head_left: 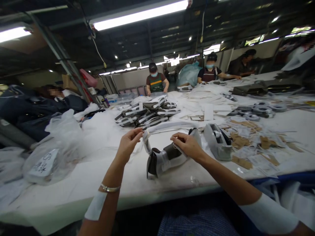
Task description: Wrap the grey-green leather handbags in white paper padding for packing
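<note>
The bench (110, 188), surfaced in white, is seen to extend from the near edge to a far edge where one person (157, 82) is stationed near the middle and another person (210, 70) farther right. Toward the left edge, a clear plastic bag (71, 144) is observed, marked by a handwritten label (45, 164). Past the bench's middle, dark strap-like pieces (149, 113) with pale bands are heaped. Toward the right edge, brown pieces (240, 141) are scattered among clear sleeves, and grey rings (263, 109) are grouped beyond them. Near the middle of the near edge, a dark piece partly wrapped in pale material (162, 160) is located on the bench. A grey tape dispenser (216, 152) is placed to its right. The right hand (188, 146) is positioned over the wrapped piece's upper right part, fingers bent; whether it is gripped cannot be told. The left hand (131, 141) is raised, thumb and fingertips brought close together beside a curved pale strip (146, 142); whether the strip is pinched cannot be told. A bracelet (110, 188) is worn on the left wrist.
</note>
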The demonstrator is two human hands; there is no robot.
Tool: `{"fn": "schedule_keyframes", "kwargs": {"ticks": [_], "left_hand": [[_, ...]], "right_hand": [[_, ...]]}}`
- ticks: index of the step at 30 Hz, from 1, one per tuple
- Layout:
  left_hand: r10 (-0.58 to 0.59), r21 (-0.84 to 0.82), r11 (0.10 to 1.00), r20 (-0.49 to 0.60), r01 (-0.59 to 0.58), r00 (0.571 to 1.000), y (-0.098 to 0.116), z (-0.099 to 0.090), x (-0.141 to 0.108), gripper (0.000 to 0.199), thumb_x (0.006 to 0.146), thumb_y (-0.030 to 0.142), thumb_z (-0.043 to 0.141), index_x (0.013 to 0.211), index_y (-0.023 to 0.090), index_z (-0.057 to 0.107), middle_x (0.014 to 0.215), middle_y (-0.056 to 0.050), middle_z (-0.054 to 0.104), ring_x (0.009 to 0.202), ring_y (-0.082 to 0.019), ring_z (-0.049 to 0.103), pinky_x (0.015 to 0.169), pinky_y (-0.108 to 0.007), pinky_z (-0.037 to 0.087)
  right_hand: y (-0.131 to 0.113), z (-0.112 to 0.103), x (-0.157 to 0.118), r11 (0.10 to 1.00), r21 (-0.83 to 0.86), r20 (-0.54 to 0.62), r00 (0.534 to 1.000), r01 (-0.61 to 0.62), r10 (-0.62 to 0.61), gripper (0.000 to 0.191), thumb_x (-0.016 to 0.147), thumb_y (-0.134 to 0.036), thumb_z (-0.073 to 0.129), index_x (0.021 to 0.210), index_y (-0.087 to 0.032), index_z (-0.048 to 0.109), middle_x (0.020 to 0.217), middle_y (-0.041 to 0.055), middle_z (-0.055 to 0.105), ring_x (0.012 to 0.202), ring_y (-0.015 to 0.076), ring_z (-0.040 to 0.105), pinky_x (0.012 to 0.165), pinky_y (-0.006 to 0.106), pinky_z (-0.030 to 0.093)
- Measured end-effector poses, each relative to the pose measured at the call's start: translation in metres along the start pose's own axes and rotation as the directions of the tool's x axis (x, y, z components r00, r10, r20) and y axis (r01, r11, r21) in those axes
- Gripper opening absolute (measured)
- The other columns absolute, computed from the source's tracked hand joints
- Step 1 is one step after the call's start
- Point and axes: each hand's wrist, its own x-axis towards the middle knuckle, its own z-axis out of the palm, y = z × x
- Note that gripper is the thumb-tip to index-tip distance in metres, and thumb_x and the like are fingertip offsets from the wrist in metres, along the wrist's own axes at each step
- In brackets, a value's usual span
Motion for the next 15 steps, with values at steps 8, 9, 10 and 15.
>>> {"fn": "schedule_keyframes", "kwargs": {"ticks": [8, 9, 10, 15], "left_hand": [[-0.146, -0.125, 0.959, 0.554, 0.256, 0.82, -0.022, 0.024, 0.039, 0.042, 0.057, 0.023, 0.091, 0.093, 0.013, 0.073, 0.087, -0.01, 0.073, 0.092, -0.026, 0.066, 0.09, -0.039, 0.049], [-0.147, -0.156, 0.948, 0.557, 0.276, 0.818, -0.025, 0.026, 0.04, 0.036, 0.058, 0.023, 0.09, 0.089, 0.013, 0.073, 0.08, -0.008, 0.071, 0.086, -0.024, 0.066, 0.088, -0.039, 0.051], [-0.148, -0.191, 0.936, 0.551, 0.297, 0.821, -0.03, 0.026, 0.039, 0.032, 0.061, 0.024, 0.089, 0.085, 0.012, 0.072, 0.074, -0.006, 0.069, 0.079, -0.021, 0.065, 0.085, -0.037, 0.051], [-0.147, -0.447, 0.827, 0.414, 0.341, 0.898, -0.054, 0.004, 0.022, 0.04, 0.077, 0.028, 0.077, 0.114, 0.018, 0.067, 0.062, 0.006, 0.052, 0.06, -0.008, 0.054, 0.074, -0.025, 0.052]], "right_hand": [[-0.024, 0.039, 0.029, 0.995, 0.062, 0.168, 0.982, 0.079, -0.089, 0.034, 0.086, -0.048, 0.057, 0.087, -0.017, 0.072, 0.075, 0.0005, 0.064, 0.068, 0.0132, 0.053, 0.059, 0.023, 0.039], [-0.024, 0.04, 0.029, 0.995, 0.055, 0.178, 0.98, 0.081, -0.089, 0.033, 0.086, -0.048, 0.058, 0.087, -0.017, 0.071, 0.075, 0.0001, 0.063, 0.067, 0.0128, 0.052, 0.058, 0.023, 0.038], [-0.024, 0.041, 0.029, 0.996, 0.049, 0.184, 0.98, 0.071, -0.079, 0.033, 0.086, -0.048, 0.057, 0.087, -0.018, 0.071, 0.072, -0.0007, 0.061, 0.065, 0.0121, 0.05, 0.056, 0.022, 0.037], [-0.015, 0.037, 0.013, 0.999, 0.031, 0.207, 0.978, -0.022, 0.015, 0.039, 0.086, -0.051, 0.059, 0.11, -0.021, 0.063, 0.056, -0.0087, 0.039, 0.048, 0.0086, 0.034, 0.046, 0.021, 0.027]]}}
